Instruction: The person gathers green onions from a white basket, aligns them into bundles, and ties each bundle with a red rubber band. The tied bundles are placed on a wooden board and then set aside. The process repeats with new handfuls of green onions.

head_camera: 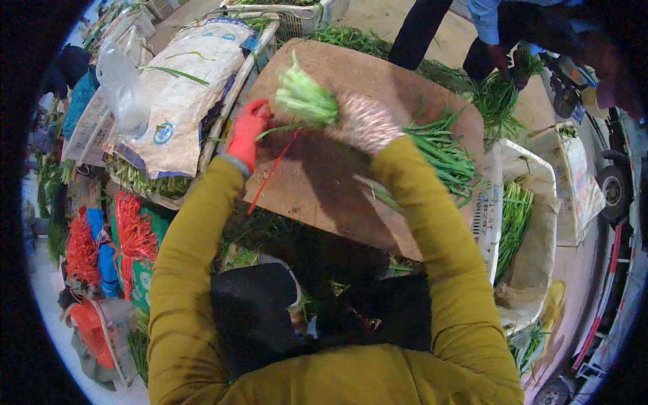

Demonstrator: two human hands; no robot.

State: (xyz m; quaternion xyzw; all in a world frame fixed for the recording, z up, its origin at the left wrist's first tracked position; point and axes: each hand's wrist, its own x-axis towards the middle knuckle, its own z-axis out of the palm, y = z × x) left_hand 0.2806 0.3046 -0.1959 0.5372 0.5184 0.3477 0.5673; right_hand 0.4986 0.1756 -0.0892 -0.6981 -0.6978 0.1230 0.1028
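My right hand [367,121], in a patterned glove and blurred by motion, grips a bunch of green stalks [306,96] with pale ends over the wooden board [324,177]. My left hand [250,124], in a red glove, is at the board's left edge with its fingers curled. Whether it holds anything I cannot tell. A thin red plastic strip [276,169] runs slantwise beside it, and a loose green leaf [278,130] reaches toward its wrist. Right of my right forearm lies a pile of long green leaves [443,152], likely chives.
A crate under a woven sack [187,96] flanks the board at left, near bundles of red strips [134,228]. At right stands a white crate [531,243] holding green stalks [514,223]. A person's dark-clad leg [420,33] and greens [349,40] are beyond the board.
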